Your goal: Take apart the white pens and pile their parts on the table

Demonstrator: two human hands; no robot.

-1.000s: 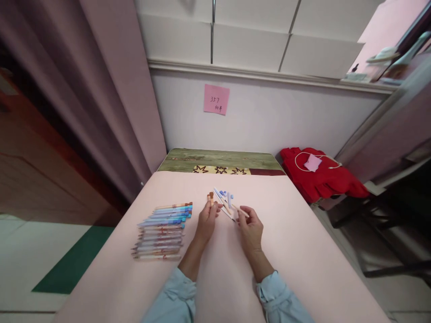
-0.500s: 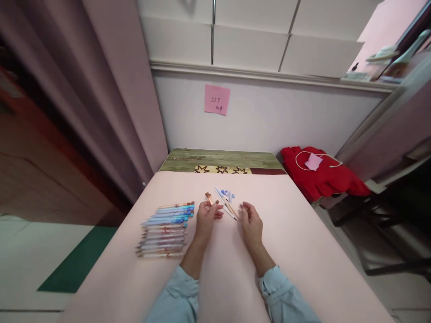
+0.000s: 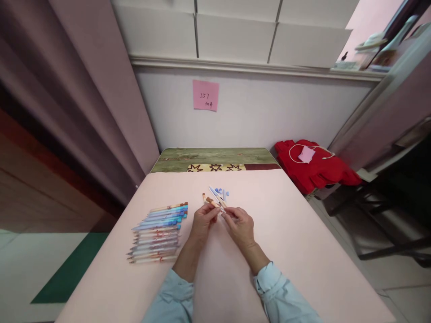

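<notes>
My left hand [image 3: 202,220] is closed, its thumb and fingertips pinching a pen part. My right hand [image 3: 241,224] is closed too, its fingertips meeting the left ones on a slim, pale pen part [image 3: 222,210] that is mostly covered. Just beyond the fingertips are a brown-topped, peach pen piece [image 3: 211,202] and a second brown-ended piece [image 3: 204,197]. A white-and-blue pen barrel [image 3: 213,192] lies slanted behind them, near a light blue tube [image 3: 224,194] and several small blue caps [image 3: 217,190]. To the left, several pens [image 3: 161,220] lie in a row, blue ones above greyish-white ones.
The pale pink tabletop [image 3: 303,278] ends at a green wood-patterned strip [image 3: 215,154] by the wall. A pink note [image 3: 205,95] is stuck there. Red cloth [image 3: 313,172] with a white cord lies beyond the right edge; a curtain [image 3: 101,76] hangs left.
My hands were apart; the right has moved left and both now meet at the fingertips on pen parts. The whole view has shifted slightly.
</notes>
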